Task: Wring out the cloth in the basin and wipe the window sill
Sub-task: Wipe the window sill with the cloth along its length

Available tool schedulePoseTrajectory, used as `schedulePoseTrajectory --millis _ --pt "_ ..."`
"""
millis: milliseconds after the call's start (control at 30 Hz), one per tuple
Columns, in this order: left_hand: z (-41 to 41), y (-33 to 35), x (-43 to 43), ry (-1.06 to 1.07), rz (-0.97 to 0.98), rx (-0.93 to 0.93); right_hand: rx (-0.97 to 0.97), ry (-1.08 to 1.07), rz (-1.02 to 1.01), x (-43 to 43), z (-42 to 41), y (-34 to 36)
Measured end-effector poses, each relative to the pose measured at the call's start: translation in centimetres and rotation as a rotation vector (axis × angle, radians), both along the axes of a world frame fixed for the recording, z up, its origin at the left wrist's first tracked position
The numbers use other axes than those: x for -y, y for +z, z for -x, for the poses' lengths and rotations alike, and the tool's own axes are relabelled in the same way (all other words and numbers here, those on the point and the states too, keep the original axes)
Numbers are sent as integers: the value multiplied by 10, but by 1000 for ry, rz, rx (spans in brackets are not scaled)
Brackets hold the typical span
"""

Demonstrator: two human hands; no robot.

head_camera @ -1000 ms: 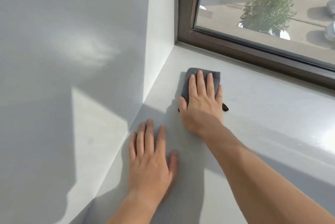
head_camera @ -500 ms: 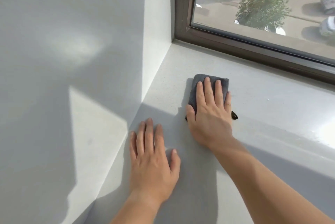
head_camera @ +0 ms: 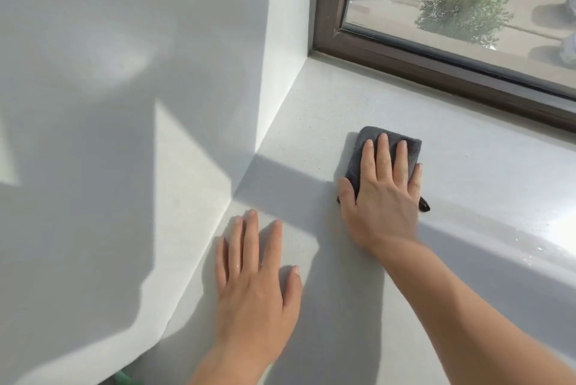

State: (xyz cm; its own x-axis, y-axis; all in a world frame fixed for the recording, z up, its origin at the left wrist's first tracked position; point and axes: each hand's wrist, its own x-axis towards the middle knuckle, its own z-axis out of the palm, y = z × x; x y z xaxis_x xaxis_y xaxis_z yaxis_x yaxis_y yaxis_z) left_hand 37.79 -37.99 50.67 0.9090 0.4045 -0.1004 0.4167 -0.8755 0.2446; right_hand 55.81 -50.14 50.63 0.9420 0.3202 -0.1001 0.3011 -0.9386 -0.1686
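Note:
A folded dark grey cloth point(head_camera: 358, 154) lies flat on the white window sill point(head_camera: 467, 148). My right hand point(head_camera: 381, 194) presses down on it with straight fingers, covering most of it; only its far edge, left side and a dark tag at the right show. My left hand point(head_camera: 255, 285) rests flat on the sill nearer to me, fingers spread, holding nothing. The basin is out of sight.
A white wall point(head_camera: 124, 135) and the reveal point(head_camera: 283, 42) close off the sill on the left. The brown window frame point(head_camera: 436, 70) runs along the back. A wet, shiny patch point(head_camera: 530, 241) lies to the right. Something green point(head_camera: 123, 380) peeks in at the bottom edge.
My right hand has slid the cloth along the sill to the right and away from the corner. The left hand has stayed flat in the same place.

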Motion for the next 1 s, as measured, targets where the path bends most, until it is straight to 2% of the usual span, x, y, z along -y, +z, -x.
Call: schedulePoseTrajectory --millis 100,167,267,367,467,600,667,767,900,1000 --pt "4 -8 4 -29 -70 -40 -2 248 -46 -62 3 -3" --pt "2 -8 3 -26 -85 -45 -4 324 -50 -72 0 -4" --pt "2 -5 5 -11 -66 -60 -4 268 -40 -24 -1 -6" --pt "-1 -1 6 3 -39 -53 -41 123 17 38 5 -1" --pt "-4 -3 7 23 -37 -55 -64 17 46 24 9 1" --pt "-6 -9 4 14 -79 -60 -35 342 -54 -70 1 -2" --pt "-6 -10 3 -4 -96 -63 -36 407 -55 -83 -8 -4" --pt "-5 -9 5 22 -76 -52 -30 360 -48 -39 -6 -7" --pt "-2 -1 4 30 -43 -33 -66 151 21 50 16 2" --pt "0 1 0 18 -11 -12 -64 -4 45 36 31 7"
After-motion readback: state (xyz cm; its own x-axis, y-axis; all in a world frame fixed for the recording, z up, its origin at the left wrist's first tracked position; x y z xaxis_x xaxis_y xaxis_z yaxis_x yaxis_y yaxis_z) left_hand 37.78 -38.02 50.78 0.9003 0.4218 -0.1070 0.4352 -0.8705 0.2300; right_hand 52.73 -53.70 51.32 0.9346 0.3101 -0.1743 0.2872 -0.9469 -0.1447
